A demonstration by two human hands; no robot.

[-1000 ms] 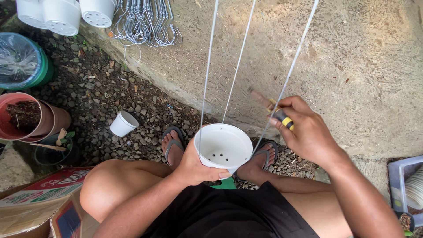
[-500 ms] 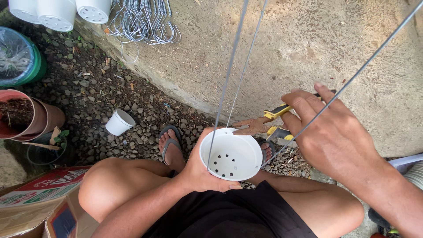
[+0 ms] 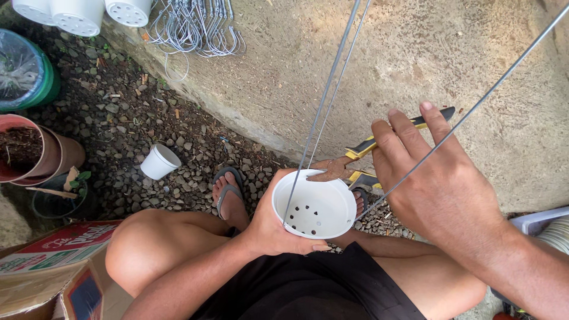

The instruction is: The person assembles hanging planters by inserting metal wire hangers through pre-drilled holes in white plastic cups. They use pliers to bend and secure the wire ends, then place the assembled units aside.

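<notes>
My left hand (image 3: pixel 274 228) grips a small white plastic pot (image 3: pixel 314 204) with drain holes in its bottom, held above my lap. Three thin metal wires (image 3: pixel 329 89) rise from the pot's rim toward the camera. My right hand (image 3: pixel 441 178) holds rusty pliers with yellow and black handles (image 3: pixel 355 160), their jaws resting on the far rim of the pot. The fingers of that hand are spread out over the handles, and one wire crosses in front of them.
Another small white pot (image 3: pixel 159 162) lies on the gravel near my sandalled foot (image 3: pixel 228 189). A bundle of wire hangers (image 3: pixel 195 26) and upturned white pots (image 3: pixel 77 15) lie on the concrete slab. Terracotta pots (image 3: pixel 32 154) and a cardboard box (image 3: pixel 47 266) are at left.
The pot has been lifted closer and turned slightly. My right hand moved the pliers down to the pot's rim and its fingers spread out.
</notes>
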